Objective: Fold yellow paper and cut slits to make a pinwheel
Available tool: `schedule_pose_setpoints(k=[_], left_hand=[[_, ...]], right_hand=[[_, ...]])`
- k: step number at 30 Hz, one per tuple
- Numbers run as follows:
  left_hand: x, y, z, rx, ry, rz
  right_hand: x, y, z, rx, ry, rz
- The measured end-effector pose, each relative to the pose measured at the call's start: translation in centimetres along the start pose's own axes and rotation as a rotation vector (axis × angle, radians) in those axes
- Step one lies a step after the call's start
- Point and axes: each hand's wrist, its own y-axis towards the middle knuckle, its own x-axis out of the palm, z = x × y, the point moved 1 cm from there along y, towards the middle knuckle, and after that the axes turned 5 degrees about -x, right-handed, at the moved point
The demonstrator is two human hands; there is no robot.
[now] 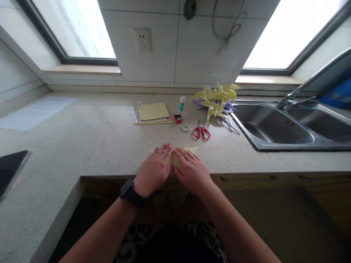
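Hands flat on yellow paper, long axis left-right

Yellow paper: both hands, the left hand and right hand, are covering most of it, leaving only corners showing. Dark flat object: the left picture edge is cutting it off, so its kind is staying unclear. Printed sheet: its text is reading too small; the small red box is likewise showing no legible label.
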Motion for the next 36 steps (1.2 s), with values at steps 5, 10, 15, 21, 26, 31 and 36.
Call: schedule_pose_setpoints(k=[5,10,15,21,26,31,36], left_hand=[[-0.2,-0.5,-0.4,-0.056,0.026,-0.001],[-0.6,-1.2,-1.2,-0.100,0.057,0.000],[-0.9,-1.9,-2.4,-0.137,0.089,0.013],[-0.8,-2.7,-3.0,-0.171,0.115,0.049],[-0.4,-3.2,-2.8,-0.229,0.128,0.110],[0.2,-3.2,-2.7,-0.301,0.142,0.183],[0.7,-3.2,-2.9,-0.355,0.151,0.242]], right_hand=[[-0.8,-1.3,2.0,0.109,-0.087,0.020],[-1.5,-2.0,3.8,0.125,-0.130,0.057],[-1.3,-2.4,3.9,0.119,-0.141,0.089],[-0.6,-3.3,3.9,0.147,-0.137,0.132],[-0.4,-3.5,3.8,0.162,-0.148,0.156],[-0.1,-3.7,3.8,0.162,-0.158,0.199],[0.4,-4.1,3.7,0.145,-0.167,0.275]])
